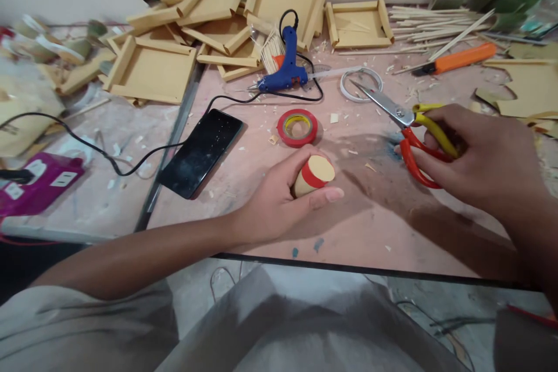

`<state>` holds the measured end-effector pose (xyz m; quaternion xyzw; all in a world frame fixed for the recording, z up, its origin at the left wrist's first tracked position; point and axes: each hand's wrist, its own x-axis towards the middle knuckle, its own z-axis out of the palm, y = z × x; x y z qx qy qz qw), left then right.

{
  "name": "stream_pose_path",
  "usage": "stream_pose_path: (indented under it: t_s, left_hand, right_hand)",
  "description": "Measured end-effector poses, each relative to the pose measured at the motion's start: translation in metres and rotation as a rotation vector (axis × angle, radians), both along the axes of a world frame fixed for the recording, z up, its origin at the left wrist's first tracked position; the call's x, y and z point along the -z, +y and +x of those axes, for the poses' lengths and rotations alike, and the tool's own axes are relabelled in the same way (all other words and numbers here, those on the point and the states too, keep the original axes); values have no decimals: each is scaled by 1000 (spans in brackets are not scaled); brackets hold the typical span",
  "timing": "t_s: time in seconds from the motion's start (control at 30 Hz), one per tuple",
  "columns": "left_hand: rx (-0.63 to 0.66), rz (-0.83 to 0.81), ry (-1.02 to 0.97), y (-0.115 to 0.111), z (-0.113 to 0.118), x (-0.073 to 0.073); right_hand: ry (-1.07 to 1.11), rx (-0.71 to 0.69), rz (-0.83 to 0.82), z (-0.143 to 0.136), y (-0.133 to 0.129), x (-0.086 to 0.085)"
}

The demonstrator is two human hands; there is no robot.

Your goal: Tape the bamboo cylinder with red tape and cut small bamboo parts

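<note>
My left hand (279,200) is wrapped round a small tan cylinder (321,168) with a red band near its pale flat top. In my right hand (483,157) are scissors (394,109) with one yellow and one red handle, their blades pointing up and left. A roll of red tape (297,127) lies flat just beyond my left hand. Beyond the scissors' tip sits a roll of white tape (361,84).
A blue glue gun (285,72) with a black cord, a black phone (201,153) and an orange cutter (464,59) lie on the pinkish table (270,244). Cardboard trays (150,70) and thin sticks (436,26) fill the back. A purple socket box (41,183) is at left.
</note>
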<state>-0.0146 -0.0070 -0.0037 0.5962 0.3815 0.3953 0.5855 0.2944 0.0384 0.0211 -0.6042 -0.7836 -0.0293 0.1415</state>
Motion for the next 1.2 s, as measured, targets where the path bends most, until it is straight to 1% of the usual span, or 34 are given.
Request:
stream_pose_path:
  t_s: [0.07,0.17,0.2,0.27,0.3,0.37,0.43,0.5,0.57,0.63,0.7,0.77,0.8,0.83,0.93,0.97,1.0,1.07,1.13,1.2]
  left_hand:
    - [51,-39,-36,0,-2,5]
    - [133,-92,-124,1,-4,13]
    - [146,-82,-126,1,-5,14]
    - [148,-8,-64,4,-5,13]
    - [143,48,-10,5,-5,11]
    - [131,150,92,8,-3,9]
    - [123,226,141,11,-2,9]
    - [115,270,176,13,-1,13]
    - [107,306,254,15,-1,19]
    - [106,351,368,16,0,24]
    - [102,408,460,15,-1,23]
    - [88,446,553,14,-3,13]
    - [79,447,606,14,-6,6]
    - [80,444,665,14,-10,-3]
    - [82,410,697,22,-28,-31]
    - [87,443,697,28,-36,-38]
    - [129,509,694,35,-43,-43]
    - [186,632,706,49,-56,-48]
    - [245,679,658,62,-64,-47]
    - [281,678,584,68,-66,-44]
  right_hand:
    - [-131,117,-60,6,9,1]
    - [-311,282,-205,16,24,1]
    - [-343,316,-256,20,29,0]
    - [-354,362,-321,28,36,-2]
    - [-339,386,-328,32,39,-3]
    - [-307,419,-286,37,41,-4]
    - [-290,395,-162,36,39,-4]
    - [-256,280,-13,26,34,-2]
    - [-161,75,80,8,31,0]
    - [-30,-254,51,-17,31,1]
    - [-10,-449,13,-46,36,2]
    - [-12,-663,-7,-74,47,3]
    - [-15,-735,-27,-87,53,4]
    - [-10,-772,-48,-98,60,5]
    - [-2,-849,-229,-120,79,10]
    - [22,-858,-281,-121,85,11]
    - [62,-864,-321,-120,90,10]
    - [187,-889,-393,-110,97,4]
    - [318,-907,-468,-94,101,-8]
    - [388,-879,-549,-76,100,-23]
